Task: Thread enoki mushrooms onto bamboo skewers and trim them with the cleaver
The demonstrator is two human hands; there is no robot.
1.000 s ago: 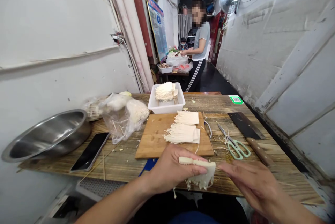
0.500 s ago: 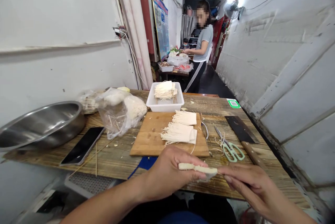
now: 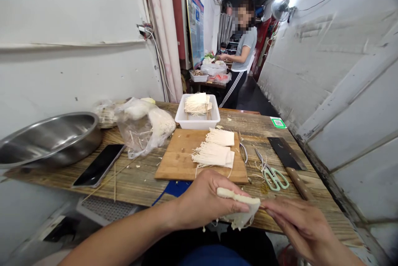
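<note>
Between the thumb and fingers of my left hand (image 3: 208, 199) is a flat bunch of enoki mushrooms (image 3: 245, 212), cut edge up, thin stems and caps hanging below. My right hand (image 3: 298, 218) is closed in a pinch at the bunch's right edge, on what looks like a thin skewer; most of it is hidden by the fingers. Just beyond my hands, more enoki bunches (image 3: 214, 154) lie on a wooden cutting board (image 3: 177, 154). Behind the board, a white tray (image 3: 182, 119) holds skewered enoki (image 3: 198, 103).
On the right lie green-handled scissors (image 3: 275, 179) and a cleaver (image 3: 286, 154). To the left are a phone (image 3: 99, 165), loose skewers (image 3: 115, 181), a plastic bag of mushrooms (image 3: 146, 127) and a steel basin (image 3: 52, 139). A person (image 3: 244, 50) stands at a farther table.
The enoki bunch has tilted, so more of its flat side and hanging stems show. Both hands keep nearly the same place and grip. The view has shifted slightly.
</note>
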